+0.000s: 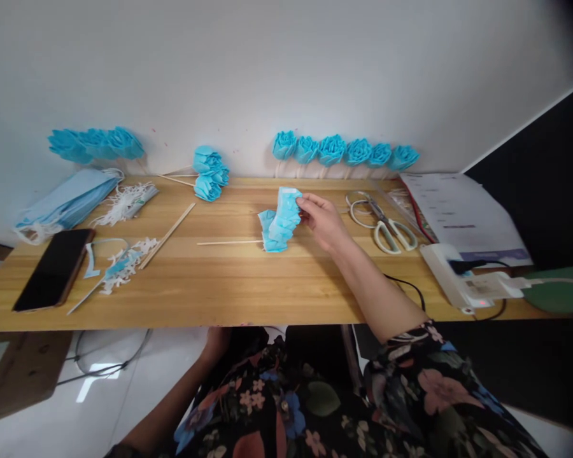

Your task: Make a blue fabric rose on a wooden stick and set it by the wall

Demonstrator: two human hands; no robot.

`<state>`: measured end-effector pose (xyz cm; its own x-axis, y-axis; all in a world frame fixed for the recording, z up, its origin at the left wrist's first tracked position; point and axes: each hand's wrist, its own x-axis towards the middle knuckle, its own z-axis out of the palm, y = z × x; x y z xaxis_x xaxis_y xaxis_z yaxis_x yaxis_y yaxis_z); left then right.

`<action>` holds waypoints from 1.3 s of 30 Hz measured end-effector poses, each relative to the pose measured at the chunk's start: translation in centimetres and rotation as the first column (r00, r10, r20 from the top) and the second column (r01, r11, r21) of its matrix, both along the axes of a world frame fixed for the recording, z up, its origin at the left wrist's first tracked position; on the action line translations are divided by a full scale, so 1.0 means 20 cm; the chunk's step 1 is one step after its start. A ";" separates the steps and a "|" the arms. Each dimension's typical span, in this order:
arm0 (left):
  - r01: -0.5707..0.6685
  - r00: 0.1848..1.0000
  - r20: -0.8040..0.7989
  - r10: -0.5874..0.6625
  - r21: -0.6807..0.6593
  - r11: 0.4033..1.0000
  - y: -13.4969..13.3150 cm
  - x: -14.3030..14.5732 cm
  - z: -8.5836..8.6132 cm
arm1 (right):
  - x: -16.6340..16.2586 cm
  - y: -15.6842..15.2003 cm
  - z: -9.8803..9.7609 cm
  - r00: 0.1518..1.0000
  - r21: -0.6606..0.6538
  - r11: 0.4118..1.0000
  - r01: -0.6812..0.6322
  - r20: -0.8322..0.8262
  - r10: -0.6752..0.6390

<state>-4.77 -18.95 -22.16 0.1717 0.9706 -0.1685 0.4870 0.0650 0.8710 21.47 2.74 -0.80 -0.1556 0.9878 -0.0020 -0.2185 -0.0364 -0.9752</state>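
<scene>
Right hand (321, 219) over middle of table, thumb and fingers pinched together on the right edge of a blue pleated strip (285, 222). Strip sits just left of the fingertips, upper part raised, lower part down near the tabletop. Soft, fabric-like sheet, crimped into small overlapping folds along its right side; small white patch at top edge; flatter flap on its left. Thin pale wooden stick (229, 242) runs left from the strip's lower part; can't tell if the two are joined. Left hand (217, 343) low at the near edge of table, mostly hidden; can't tell how open it is or whether it holds anything.

Table (248, 286): light wood grain, smooth. Far right, row of six blue flowers (332, 151), ruffled round heads on pale stems, against a plain white wall (248, 83). Far middle, left of the strip: small cluster of blue blooms (207, 172) on sticks, layered petals. Far left: more blue flower heads (95, 144), bunched side by side.

Left side: stack of flat pale-blue masks (71, 197) with white loops, tangle of white cords (127, 202) beside it, black glossy phone (52, 270) nearer. Right of phone, ragged blue-white scraps (124, 264); loose sticks (167, 235) next to them, straight, slim.

Right of right hand: white-handled scissors (385, 221), then white plastic power strip (446, 270) with plugs, printed papers (463, 219) farther back.
</scene>
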 end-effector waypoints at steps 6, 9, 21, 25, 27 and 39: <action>-0.067 0.983 -0.182 0.025 -0.227 0.972 -0.26 -0.03 0.07 | -0.01 0.00 0.00 1.000 0.003 1.000 -0.023 0.009 0.023; -0.033 0.960 -0.278 -0.044 -0.265 0.964 -0.32 -0.03 0.10 | -0.01 0.00 -0.02 0.999 0.008 0.999 -0.036 0.006 0.036; 0.038 0.999 0.023 -0.046 0.271 0.962 0.35 0.04 1.36 | -0.04 -0.03 -0.01 0.993 0.017 0.995 -0.093 0.078 0.092; -0.109 0.964 0.260 0.048 0.225 0.968 0.81 0.19 1.27 | -0.04 -0.04 0.00 0.991 0.015 0.995 -0.098 0.089 0.097; -0.071 0.910 0.413 0.019 0.111 0.991 0.97 0.25 1.20 | -0.04 -0.04 0.00 0.990 0.014 0.994 -0.106 0.093 0.104; -0.016 0.904 0.428 -0.008 0.053 0.998 1.04 0.31 1.05 | -0.04 -0.04 0.00 0.990 0.030 0.999 -0.023 0.139 0.018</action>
